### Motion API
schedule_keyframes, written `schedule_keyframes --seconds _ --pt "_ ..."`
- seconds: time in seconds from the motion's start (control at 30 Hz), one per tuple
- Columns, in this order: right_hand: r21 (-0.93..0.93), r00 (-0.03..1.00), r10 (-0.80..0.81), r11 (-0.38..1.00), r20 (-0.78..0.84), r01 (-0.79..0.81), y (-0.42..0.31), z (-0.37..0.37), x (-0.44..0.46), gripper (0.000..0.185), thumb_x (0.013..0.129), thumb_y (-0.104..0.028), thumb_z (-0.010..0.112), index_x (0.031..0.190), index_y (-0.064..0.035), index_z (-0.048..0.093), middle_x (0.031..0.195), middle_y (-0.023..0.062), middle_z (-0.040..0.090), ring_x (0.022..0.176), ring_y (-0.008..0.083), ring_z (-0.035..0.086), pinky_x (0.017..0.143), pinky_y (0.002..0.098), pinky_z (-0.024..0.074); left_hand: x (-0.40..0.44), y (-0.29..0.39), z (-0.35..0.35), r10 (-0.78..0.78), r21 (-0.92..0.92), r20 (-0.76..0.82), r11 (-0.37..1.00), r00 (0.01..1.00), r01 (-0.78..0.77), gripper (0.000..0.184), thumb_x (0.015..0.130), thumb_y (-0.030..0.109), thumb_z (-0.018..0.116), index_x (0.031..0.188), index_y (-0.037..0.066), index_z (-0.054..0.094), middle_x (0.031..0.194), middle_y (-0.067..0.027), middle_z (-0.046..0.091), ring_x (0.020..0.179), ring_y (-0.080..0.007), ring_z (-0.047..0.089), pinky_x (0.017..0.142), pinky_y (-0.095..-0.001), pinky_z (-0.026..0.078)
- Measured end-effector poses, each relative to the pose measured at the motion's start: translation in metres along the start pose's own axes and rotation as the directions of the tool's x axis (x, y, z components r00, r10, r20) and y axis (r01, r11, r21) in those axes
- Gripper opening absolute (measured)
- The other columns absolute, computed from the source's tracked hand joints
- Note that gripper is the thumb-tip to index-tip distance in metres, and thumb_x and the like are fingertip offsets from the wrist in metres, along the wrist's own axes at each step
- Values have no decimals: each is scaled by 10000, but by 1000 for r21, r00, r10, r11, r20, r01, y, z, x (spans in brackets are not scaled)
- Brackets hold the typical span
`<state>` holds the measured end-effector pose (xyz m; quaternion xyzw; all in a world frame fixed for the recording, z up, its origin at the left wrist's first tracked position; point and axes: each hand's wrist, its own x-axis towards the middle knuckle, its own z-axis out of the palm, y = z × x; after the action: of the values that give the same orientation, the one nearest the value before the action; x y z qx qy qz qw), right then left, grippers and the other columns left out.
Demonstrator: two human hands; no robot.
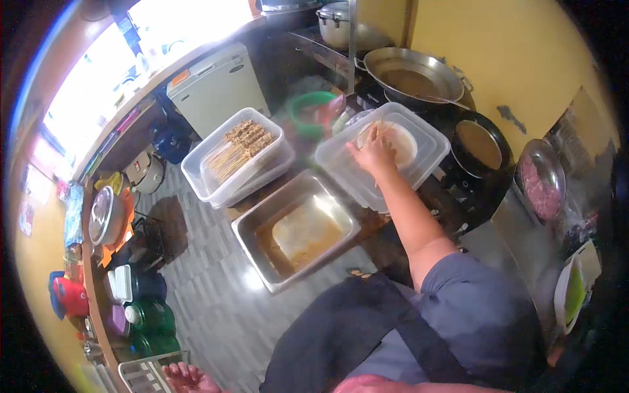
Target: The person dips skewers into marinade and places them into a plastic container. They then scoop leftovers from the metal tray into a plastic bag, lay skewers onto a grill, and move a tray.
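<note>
My right hand reaches over a white round dish on a translucent plastic lid. Its fingers are drawn together and point down; thin pale lines like sticks show at the fingertips, too blurred to name. My left hand is low at the far left, fingers apart and slightly curled, beside a white slotted rack. Left of the lid, a clear plastic container holds many meat skewers laid in a pile. Nearer me is a steel pan with brown liquid in the bottom.
A wide wok of brown liquid and a black pan stand on the stove to the right. A bowl of pink meat sits farther right. Behind are a green basin and a white chest freezer. Green bottles line the left.
</note>
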<state>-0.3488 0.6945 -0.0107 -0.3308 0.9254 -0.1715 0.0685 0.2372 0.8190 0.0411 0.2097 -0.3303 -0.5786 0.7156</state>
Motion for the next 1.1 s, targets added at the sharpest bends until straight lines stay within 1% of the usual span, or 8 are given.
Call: schedule_keyframes --seconds 0.03,0.37,0.53,0.67,0.87,1.0,1.07,1.1 --pt "-2 1000 11 1000 -2 -11 -8 5 -1 922 710 -615 440 1318 -20 85 1324 208 229 1216 369 226 958 502 214 2 2 4 24 -9 -218 1000 976 -26 136 827 150 407 819 69 516 712 -58 512 576 -148 418 537 -263 357" --pt "24 867 406 908 -287 -418 -39 34 8 720 699 -348 581 1276 -61 259 1276 138 321 1145 307 347 915 472 292 147 59 -108 -204 -28 -196 979 959 203 111 830 184 445 770 96 475 642 -21 478 498 -133 385 465 -247 342" --pt "117 829 446 894 -338 -433 -42 24 -20 320 801 -188 420 1090 -64 475 1141 125 473 1065 280 438 875 410 364 218 75 -138 -367 -70 -203 930 908 360 177 847 223 435 773 74 495 619 -41 481 480 -119 379 444 -236 334" --pt "70 799 524 846 -297 -529 -36 31 -4 295 826 -143 342 1032 -57 536 1067 139 526 1001 276 500 835 396 406 259 68 -157 -500 -28 -93 866 861 500 190 854 233 412 804 77 507 710 -77 519 552 -158 445 485 -257 391" --pt "-8 837 356 919 -416 -395 -40 21 -18 286 802 -155 377 937 -18 589 996 174 564 923 307 549 783 385 440 283 56 -131 -395 265 53 891 917 368 219 846 177 418 1035 72 449 902 -73 536 723 -158 491 604 -265 426" --pt "145 882 415 909 -222 -391 10 30 6 300 746 -187 469 959 0 567 886 232 571 854 323 564 752 393 429 300 47 -101 -459 319 93 854 883 411 204 856 180 434 1020 59 439 907 -67 531 744 -148 493 608 -259 423" --pt "130 894 275 961 -353 -244 6 25 0 269 775 -256 502 860 -14 580 692 159 591 642 268 583 590 366 449 310 40 -90 -450 357 165 857 878 372 204 852 171 433 1020 56 437 907 -60 527 742 -148 491 614 -253 420" --pt "422 883 299 897 -361 -131 -3 23 -7 253 783 -285 516 773 -34 550 606 94 530 544 207 519 508 322 404 306 21 -77 -207 367 -242 885 948 287 320 863 170 411 1149 27 408 862 -28 484 649 -91 426 441 -178 341"
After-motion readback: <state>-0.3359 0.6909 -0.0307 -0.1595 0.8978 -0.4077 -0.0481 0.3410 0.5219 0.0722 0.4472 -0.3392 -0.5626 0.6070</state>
